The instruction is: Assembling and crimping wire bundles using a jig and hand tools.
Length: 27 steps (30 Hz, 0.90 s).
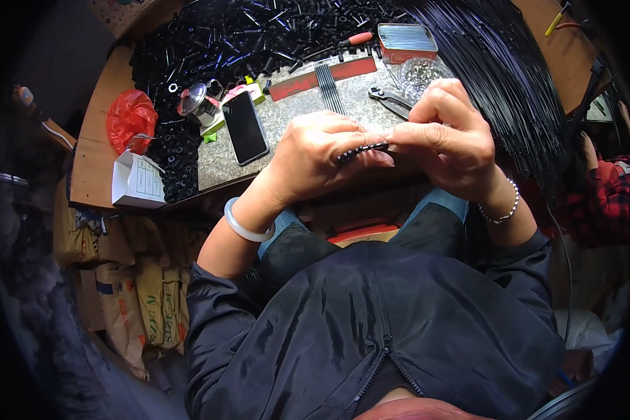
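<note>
My left hand is closed around a small bunch of dark, shiny pieces, gripped between thumb and fingers in front of the table edge. Their exact kind is too small to make out. My right hand meets it there, thumb and forefinger pinched at the right end of the pieces. Whatever sits between those fingertips is hidden. Just beyond the hands lie pliers with dark handles, partly behind the right hand. Several thin dark rods rest side by side across a red bar.
A black phone lies left of my hands. Black small parts are heaped at the back, long black rods at the right. A tin, clear dish, red bag and white box stand around. Another person's sleeve shows far right.
</note>
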{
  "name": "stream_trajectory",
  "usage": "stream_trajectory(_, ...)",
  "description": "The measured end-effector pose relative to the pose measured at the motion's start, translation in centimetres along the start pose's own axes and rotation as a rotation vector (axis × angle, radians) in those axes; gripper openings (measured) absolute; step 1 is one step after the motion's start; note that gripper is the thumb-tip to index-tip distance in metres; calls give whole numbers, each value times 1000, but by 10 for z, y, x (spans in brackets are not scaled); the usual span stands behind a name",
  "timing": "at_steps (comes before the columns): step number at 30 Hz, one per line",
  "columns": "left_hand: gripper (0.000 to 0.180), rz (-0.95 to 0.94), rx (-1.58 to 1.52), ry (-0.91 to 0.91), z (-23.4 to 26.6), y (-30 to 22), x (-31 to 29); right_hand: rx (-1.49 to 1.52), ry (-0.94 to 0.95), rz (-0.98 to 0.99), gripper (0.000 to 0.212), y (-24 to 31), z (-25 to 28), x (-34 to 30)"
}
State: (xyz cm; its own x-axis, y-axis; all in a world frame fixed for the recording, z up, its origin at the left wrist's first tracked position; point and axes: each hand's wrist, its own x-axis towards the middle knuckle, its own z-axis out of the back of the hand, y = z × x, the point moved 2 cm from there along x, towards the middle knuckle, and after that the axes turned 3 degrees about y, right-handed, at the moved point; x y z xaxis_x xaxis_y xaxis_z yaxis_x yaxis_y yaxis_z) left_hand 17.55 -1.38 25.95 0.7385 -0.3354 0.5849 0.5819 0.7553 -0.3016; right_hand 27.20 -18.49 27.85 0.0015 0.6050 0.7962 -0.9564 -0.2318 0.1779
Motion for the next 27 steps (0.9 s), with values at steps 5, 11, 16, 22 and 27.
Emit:
stream_trajectory(5,27,-12,19,21,-1,1,-1,-68,41,79,26,2,5,4)
stream_trajectory(11,28,11,18,19,-2,-4,-2,101,67,48,24,5,2,3)
stream_trajectory(16,25,15,21,29,-5,2,-4,140,106,60,24,4,-5,7)
stream_trajectory(22,19,-43,40,-102,-7,6,7,302,100,23,46,12,-13,22)
stream_trajectory(27,75,-60,19,326,-7,13,13,685,-257,-332,66,-10,-9,-34)
